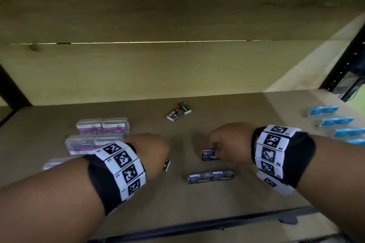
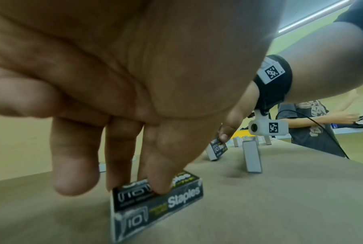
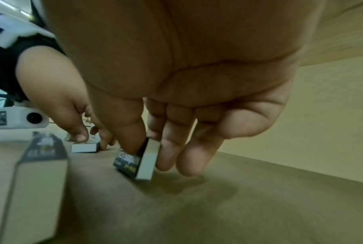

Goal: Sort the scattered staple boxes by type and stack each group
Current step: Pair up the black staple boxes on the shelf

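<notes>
My left hand (image 1: 152, 150) pinches a black staple box (image 2: 155, 201) between thumb and fingers; the head view shows only one end of that box (image 1: 166, 165) below the hand. My right hand (image 1: 227, 142) pinches a second black staple box (image 1: 208, 154) that is tilted on the shelf; the right wrist view shows the same box (image 3: 138, 161) between thumb and fingers. Two black staple boxes (image 1: 211, 177) lie side by side in front of my right hand. Two more black boxes (image 1: 178, 111) lie overlapping farther back.
Several clear boxes with purple labels (image 1: 102, 126) sit at the left of the brown shelf (image 1: 246, 108). A row of blue boxes (image 1: 333, 121) runs along the right edge. A wooden back panel rises behind. Another person stands beyond the shelf in the left wrist view.
</notes>
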